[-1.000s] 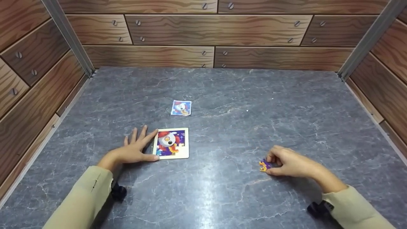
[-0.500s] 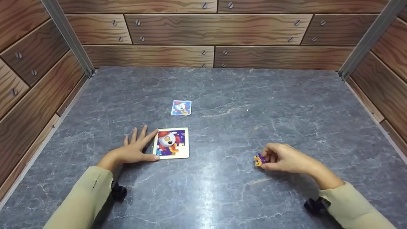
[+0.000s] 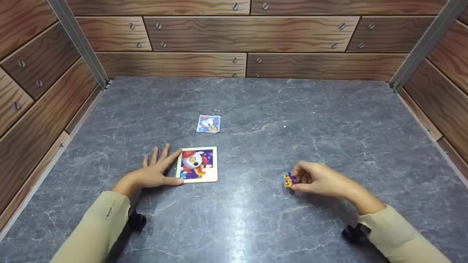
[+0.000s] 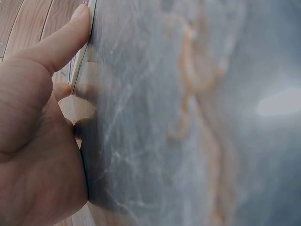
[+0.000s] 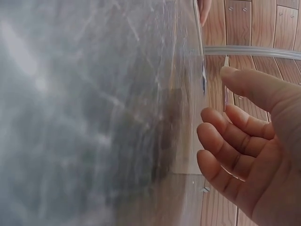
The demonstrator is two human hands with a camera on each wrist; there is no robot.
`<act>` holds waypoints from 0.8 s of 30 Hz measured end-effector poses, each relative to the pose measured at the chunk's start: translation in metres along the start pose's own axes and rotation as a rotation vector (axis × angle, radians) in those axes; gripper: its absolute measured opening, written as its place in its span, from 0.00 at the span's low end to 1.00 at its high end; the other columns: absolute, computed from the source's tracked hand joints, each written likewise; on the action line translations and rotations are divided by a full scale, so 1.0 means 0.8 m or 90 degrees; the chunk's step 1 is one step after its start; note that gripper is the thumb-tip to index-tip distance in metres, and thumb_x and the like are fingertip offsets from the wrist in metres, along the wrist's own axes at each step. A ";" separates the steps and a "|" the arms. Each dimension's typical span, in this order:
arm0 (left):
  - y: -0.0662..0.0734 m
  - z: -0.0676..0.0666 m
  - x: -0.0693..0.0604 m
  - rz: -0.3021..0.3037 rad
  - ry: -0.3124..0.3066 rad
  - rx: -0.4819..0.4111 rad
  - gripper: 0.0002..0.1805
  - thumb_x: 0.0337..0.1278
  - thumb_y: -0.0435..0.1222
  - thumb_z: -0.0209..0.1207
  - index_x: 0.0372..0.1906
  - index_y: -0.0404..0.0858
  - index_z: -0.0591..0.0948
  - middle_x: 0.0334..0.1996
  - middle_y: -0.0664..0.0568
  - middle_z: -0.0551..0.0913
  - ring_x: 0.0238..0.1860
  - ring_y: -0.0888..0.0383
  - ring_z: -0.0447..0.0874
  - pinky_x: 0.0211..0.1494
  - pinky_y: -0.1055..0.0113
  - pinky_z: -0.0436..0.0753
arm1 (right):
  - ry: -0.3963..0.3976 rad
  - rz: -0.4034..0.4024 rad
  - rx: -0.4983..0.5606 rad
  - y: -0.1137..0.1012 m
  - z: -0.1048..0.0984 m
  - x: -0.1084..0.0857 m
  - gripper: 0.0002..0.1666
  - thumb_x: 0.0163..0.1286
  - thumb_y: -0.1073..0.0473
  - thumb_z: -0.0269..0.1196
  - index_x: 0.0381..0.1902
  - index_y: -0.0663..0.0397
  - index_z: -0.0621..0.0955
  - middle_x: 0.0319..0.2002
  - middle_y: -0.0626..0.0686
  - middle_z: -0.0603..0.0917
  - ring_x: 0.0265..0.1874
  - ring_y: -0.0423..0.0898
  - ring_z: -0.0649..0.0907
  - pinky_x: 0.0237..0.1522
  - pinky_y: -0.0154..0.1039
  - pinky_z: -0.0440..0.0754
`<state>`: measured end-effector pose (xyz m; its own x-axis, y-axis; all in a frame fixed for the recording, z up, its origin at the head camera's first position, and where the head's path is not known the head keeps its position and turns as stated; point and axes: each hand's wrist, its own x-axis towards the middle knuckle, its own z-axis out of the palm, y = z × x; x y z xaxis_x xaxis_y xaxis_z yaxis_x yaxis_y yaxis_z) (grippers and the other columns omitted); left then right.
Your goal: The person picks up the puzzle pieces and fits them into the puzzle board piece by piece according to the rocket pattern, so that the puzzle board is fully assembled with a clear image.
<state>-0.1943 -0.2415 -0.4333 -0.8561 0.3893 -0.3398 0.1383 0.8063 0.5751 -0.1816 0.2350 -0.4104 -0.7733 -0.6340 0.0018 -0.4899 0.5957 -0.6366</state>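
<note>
My left hand (image 3: 151,175) lies at the left edge of a jigsaw puzzle board (image 3: 214,164), thumb and forefinger touching its near and far left corners, the other fingers spread. The partly filled board has a cream frame and a red, white and purple picture, with a pale gap at its lower right. In the left wrist view, the thumb presses the thin board edge (image 4: 81,61). To the right, my right hand (image 3: 325,179) pinches a purple and yellow puzzle piece (image 3: 288,180) between thumb and fingers. Edge-on, the piece (image 5: 226,96) shows as a thin strip in the right wrist view.
A small picture card (image 3: 208,124) with a similar design lies beyond the board. The grey marbled table (image 3: 256,219) runs back to wood-print walls (image 3: 252,34). Metal posts (image 3: 420,47) stand at the back corners.
My right hand has moved left and slightly away from me, carrying the puzzle piece toward the board. The left hand, board and card have stayed in place.
</note>
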 end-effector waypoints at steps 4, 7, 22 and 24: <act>-0.001 0.000 0.001 0.000 -0.001 0.000 0.54 0.49 0.63 0.58 0.74 0.53 0.41 0.71 0.43 0.22 0.66 0.40 0.10 0.59 0.37 0.19 | 0.014 -0.023 0.003 -0.002 0.004 0.006 0.14 0.55 0.57 0.70 0.34 0.55 0.77 0.27 0.44 0.79 0.25 0.38 0.78 0.28 0.33 0.79; -0.001 0.001 0.001 0.001 -0.001 0.001 0.54 0.49 0.63 0.58 0.74 0.54 0.41 0.71 0.43 0.22 0.66 0.41 0.10 0.58 0.37 0.19 | 0.018 -0.034 0.002 -0.004 0.006 0.011 0.14 0.55 0.56 0.70 0.34 0.55 0.77 0.27 0.43 0.79 0.25 0.38 0.78 0.28 0.33 0.79; 0.000 0.001 0.000 -0.008 -0.004 0.004 0.54 0.48 0.63 0.58 0.74 0.54 0.41 0.71 0.43 0.22 0.66 0.41 0.10 0.59 0.37 0.18 | 0.009 -0.072 0.022 -0.016 0.022 0.041 0.13 0.56 0.59 0.69 0.35 0.57 0.77 0.27 0.45 0.80 0.26 0.38 0.79 0.29 0.33 0.80; 0.000 0.001 0.000 -0.007 -0.002 0.006 0.54 0.48 0.63 0.58 0.74 0.54 0.41 0.71 0.43 0.22 0.66 0.41 0.10 0.59 0.38 0.18 | 0.003 -0.079 0.027 -0.019 0.024 0.046 0.13 0.56 0.59 0.69 0.35 0.58 0.77 0.27 0.45 0.80 0.26 0.38 0.79 0.29 0.33 0.80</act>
<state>-0.1939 -0.2410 -0.4341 -0.8560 0.3815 -0.3490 0.1332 0.8150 0.5640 -0.1948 0.1936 -0.4156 -0.7102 -0.6987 0.0865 -0.5643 0.4914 -0.6633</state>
